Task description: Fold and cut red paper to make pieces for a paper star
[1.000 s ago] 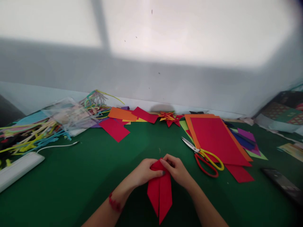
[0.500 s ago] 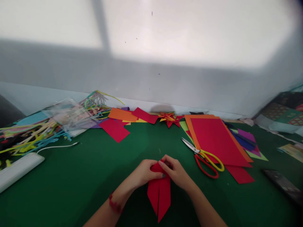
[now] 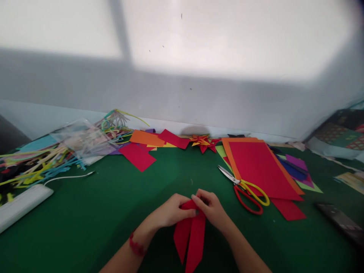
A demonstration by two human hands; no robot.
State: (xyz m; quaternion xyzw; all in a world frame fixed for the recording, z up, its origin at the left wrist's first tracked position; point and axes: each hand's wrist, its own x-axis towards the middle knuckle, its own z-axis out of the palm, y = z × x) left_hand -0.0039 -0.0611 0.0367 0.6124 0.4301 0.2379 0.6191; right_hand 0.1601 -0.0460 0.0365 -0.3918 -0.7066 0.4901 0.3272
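A folded piece of red paper [image 3: 195,237] is held between my two hands near the bottom of the view. Two pointed strips of it hang toward me, with a narrow gap between them. My left hand [image 3: 173,210] pinches its upper left part, thumb lying across the front. On the upper right edge, my right hand [image 3: 209,206] grips the paper with thumb and curled fingers. The fingers behind the paper are partly hidden. To the right of my hands lie scissors [image 3: 239,182] with one yellow and one red handle, blades slightly apart.
Red and orange sheets [image 3: 261,170] lie stacked at right, near a dark phone [image 3: 339,223]. Folded paper stars [image 3: 203,142] and loose paper pieces [image 3: 139,156] rest along the wall. At left are colourful pipe cleaners [image 3: 51,163], a clear plastic bag [image 3: 85,138] and a white device [image 3: 24,203] with a cable.
The red paper has tilted and come slightly lower, and the gap between its two strips has widened. Both hands keep hold of it in nearly the same place.
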